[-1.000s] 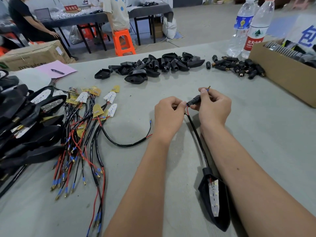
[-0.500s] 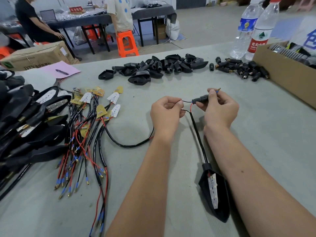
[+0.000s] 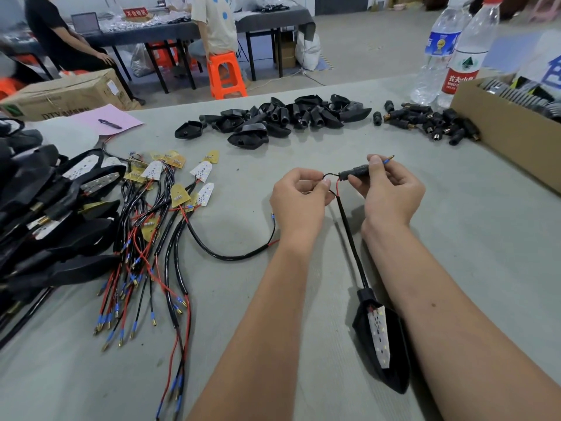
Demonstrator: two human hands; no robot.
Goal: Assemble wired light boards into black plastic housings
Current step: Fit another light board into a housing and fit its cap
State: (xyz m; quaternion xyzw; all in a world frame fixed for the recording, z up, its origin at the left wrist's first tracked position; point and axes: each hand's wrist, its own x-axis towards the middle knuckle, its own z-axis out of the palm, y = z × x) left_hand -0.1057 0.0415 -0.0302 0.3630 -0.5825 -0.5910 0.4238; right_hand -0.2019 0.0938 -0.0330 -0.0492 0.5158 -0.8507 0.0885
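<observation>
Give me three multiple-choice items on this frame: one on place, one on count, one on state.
1. Where does the black plastic housing with the white light board lie?
A. by the right forearm
B. inside the brown cardboard box
C. on the pink paper sheet

2. How many clear plastic water bottles stand on the grey table?
A. one
B. two
C. four

3. What is the right hand doing?
A. resting flat
B. holding the small black cylindrical sleeve
C. lifting a bottle

Key: 1 A, the housing rests beside that forearm; 2 B, two bottles stand side by side; 3 B, fingers pinch the sleeve while the left hand pinches the thin wires.
</observation>
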